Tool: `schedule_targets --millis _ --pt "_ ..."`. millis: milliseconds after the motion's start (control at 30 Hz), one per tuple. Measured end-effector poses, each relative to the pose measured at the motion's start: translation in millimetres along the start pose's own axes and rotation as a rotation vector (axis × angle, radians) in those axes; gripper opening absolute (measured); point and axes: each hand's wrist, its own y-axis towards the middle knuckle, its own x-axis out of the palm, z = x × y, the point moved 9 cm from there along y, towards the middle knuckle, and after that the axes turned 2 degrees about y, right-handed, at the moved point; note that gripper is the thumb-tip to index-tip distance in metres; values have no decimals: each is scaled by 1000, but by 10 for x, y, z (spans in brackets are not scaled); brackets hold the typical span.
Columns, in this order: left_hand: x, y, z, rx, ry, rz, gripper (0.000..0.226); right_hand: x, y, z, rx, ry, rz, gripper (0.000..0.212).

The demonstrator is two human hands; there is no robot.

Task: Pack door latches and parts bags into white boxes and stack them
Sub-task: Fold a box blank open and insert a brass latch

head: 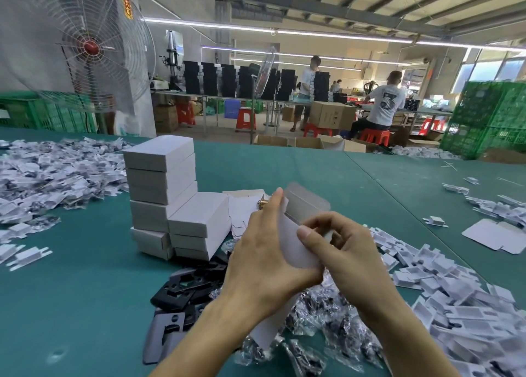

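**Centre of frame**
- White box [299, 243]: half-folded and motion-blurred, held above the worktop [85, 277] between both hands.
- Left hand [264, 251]: fingers curled round the near-left side of the box, gripping it.
- Right hand [341, 251]: thumb and curled fingers pinch the box's white flap.
- Brass-coloured latch end [262, 203]: shows just beyond the left fingertips. Cannot tell whether it sits inside the box.

**Left of centre**
- Stack of white boxes [162, 183]: closed boxes, standing on the worktop.
- Shorter stack [199, 223]: touches the right side of the taller stack.

**Lower centre**
- Black plates [185, 288]: loose heap under the left forearm.
- Parts bags [327, 314]: clear, crumpled bags with dark contents, heaped beneath both wrists.

**Lower right**
- White tray inserts [455, 305]: large loose pile.
- Flat box blank [495, 235]: lies unfolded at the right edge.

**Left edge**
- Pile of white inserts [57, 171]: spread over the worktop.

**Upper left**
- Wire-guard fan [91, 46].

**Upper right**
- Green crates [489, 114]: stacked.
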Motion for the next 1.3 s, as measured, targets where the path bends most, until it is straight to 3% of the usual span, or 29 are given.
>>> schedule_targets --millis 133,267,433,567,633,700,867,1033,1300 --pt "-60 31 -78 -55 -295 31 97 72 -22 -63 -57 179 -33 35" --pt "-136 50 -70 -15 -450 79 83 30 -25 -92 -146 131 -14 42" --pt "-218 44 -36 63 -388 148 58 111 -28 -52 -148 -203 -129 28" --pt "-177 26 -14 92 -265 153 39 101 -32 -81 -191 -344 -143 39" --pt "-167 21 -11 96 -240 150 39 66 -29 -133 -203 -305 -96 36" --pt "-153 20 4 114 -222 133 40 42 -34 -214 -220 -165 -45 16" --pt "-129 32 -1 107 -157 102 58 -9 -54 -243 -159 254 57 14" --pt "-113 6 11 141 -110 82 72 106 -36 -95 -10 284 -6 15" --pt "-97 16 9 148 -168 58 88 112 -45 -137 -52 260 -23 21"
